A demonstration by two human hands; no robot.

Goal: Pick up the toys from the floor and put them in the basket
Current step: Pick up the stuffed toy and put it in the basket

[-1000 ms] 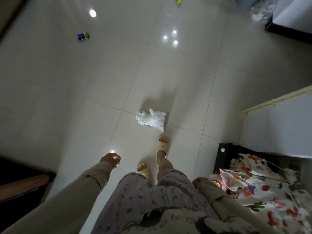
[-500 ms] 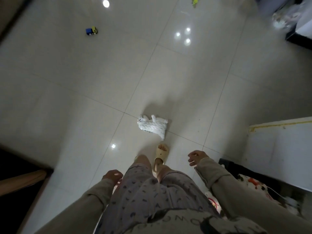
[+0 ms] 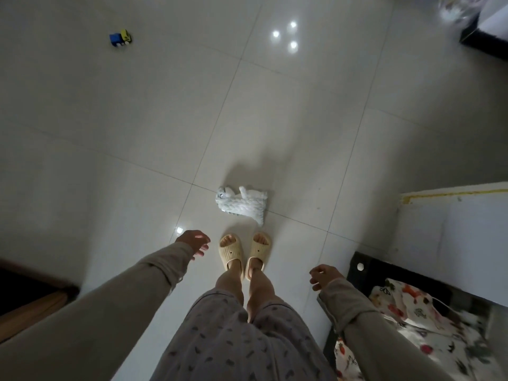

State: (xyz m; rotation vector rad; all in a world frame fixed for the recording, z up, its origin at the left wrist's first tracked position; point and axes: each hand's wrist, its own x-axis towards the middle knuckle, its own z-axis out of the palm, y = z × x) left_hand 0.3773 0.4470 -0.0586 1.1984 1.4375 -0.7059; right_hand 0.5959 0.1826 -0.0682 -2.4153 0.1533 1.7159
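Nothing picked up yet; both hands empty, no basket in view.

White plush toy (image 3: 242, 204) lies on the floor (image 3: 137, 133) just ahead of the slippers (image 3: 244, 253), untouched. Blue/yellow toy car (image 3: 120, 39) sits well apart, twd the far-left of the floor. Left hand (image 3: 193, 242): grip spread, fingers loose, holds nothing. Right hand (image 3: 324, 275): fingers curled but around nothing. Judged: task barely begun, 2 toys at least left, plush the obvious 1st pick w/ a bend down. Nothing blocks it. Bed w/ printed cover (image 3: 417, 325) at near-right, white furniture (image 3: 453, 229) beside it, dark wood piece (image 3: 27, 298) near-left; dim light, glare spots on tiles.
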